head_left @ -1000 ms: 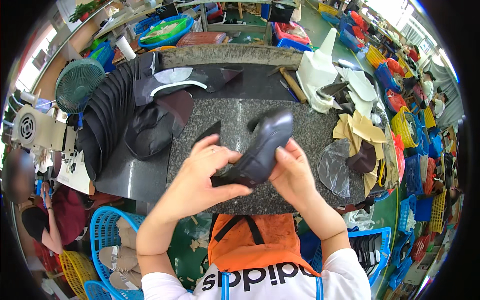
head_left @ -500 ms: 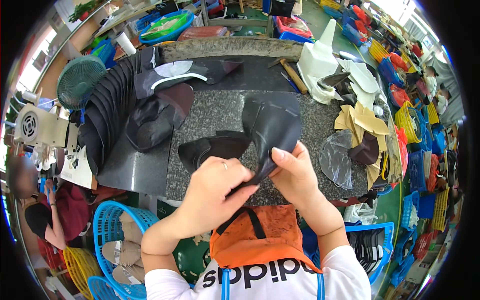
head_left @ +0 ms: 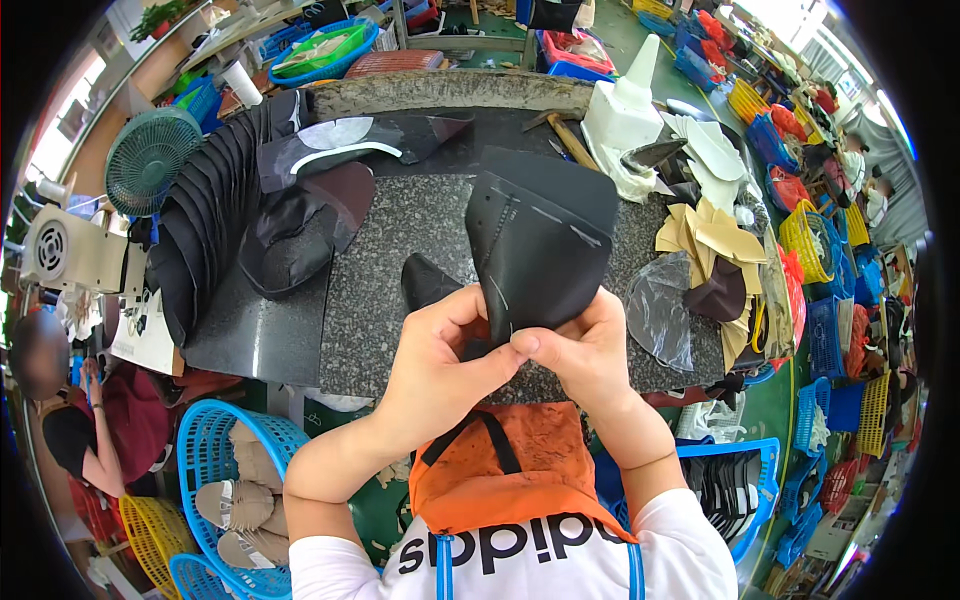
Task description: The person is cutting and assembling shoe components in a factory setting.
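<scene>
A black leather shoe upper (head_left: 545,235) is held up over the speckled stone slab (head_left: 380,250), its wide end pointing away from me. My left hand (head_left: 440,345) pinches its near edge between thumb and fingers. From the other side my right hand (head_left: 580,345) grips the same edge, and the two thumb tips almost meet. Part of a black piece (head_left: 428,280) shows beyond my left hand; I cannot tell whether it belongs to the upper. Some of my fingers are hidden behind the leather.
Stacked black uppers (head_left: 195,235) and a loose upper (head_left: 290,245) lie left on the bench. At the back right are a hammer (head_left: 572,142) and a white pot (head_left: 622,120). Beige pieces (head_left: 715,245) lie right. A blue basket (head_left: 240,420) holds shoes; a person (head_left: 120,430) sits left.
The upper has been turned and raised, so its broad face now shows. My left hand has moved in under its near edge, and my thumbs have come together.
</scene>
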`<state>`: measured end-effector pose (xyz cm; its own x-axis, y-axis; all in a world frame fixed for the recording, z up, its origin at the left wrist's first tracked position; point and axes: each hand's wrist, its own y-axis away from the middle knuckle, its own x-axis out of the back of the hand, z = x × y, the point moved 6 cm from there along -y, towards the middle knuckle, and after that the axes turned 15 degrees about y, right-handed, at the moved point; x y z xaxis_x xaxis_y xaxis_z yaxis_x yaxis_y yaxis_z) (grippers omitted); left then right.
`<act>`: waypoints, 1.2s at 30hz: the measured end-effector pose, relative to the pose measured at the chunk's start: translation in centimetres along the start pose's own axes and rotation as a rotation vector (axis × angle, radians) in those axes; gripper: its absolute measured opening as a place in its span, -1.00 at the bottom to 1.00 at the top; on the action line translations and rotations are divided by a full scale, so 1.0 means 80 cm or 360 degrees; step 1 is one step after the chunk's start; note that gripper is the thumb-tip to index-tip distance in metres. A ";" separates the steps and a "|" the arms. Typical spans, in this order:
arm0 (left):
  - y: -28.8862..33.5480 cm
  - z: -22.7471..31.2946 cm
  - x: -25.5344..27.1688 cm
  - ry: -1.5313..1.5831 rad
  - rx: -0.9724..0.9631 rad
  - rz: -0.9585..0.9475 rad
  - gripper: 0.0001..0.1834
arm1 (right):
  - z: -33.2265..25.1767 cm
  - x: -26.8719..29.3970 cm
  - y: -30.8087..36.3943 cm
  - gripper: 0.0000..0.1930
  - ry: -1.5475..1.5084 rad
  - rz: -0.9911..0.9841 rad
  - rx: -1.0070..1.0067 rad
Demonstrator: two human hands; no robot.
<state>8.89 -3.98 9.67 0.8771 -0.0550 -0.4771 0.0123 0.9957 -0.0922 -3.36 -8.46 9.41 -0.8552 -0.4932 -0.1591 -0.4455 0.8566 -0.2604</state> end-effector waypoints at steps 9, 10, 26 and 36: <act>0.000 -0.023 -0.016 0.0219 -0.0007 -0.0130 -0.83 | 0.007 0.031 0.001 -0.66 0.0161 0.0411 0.0185; -0.001 -0.020 -0.020 0.0235 -0.0037 -0.0122 -0.83 | 0.003 0.034 0.006 -0.63 0.0253 0.0541 0.0254; -0.010 0.016 0.036 0.0909 -0.0299 0.0270 -0.82 | 0.000 0.015 0.007 -0.59 0.0397 -0.0178 -0.0073; -0.021 0.018 0.065 0.0935 -0.0144 0.0171 -0.51 | -0.006 0.015 -0.004 -0.76 0.0340 0.0310 -0.0082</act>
<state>14.14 -5.80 8.61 0.4591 -0.0121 -0.8883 -0.1252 0.9890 -0.0782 -4.35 -9.25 9.80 -0.9599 -0.2805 0.0045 -0.2759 0.9411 -0.1953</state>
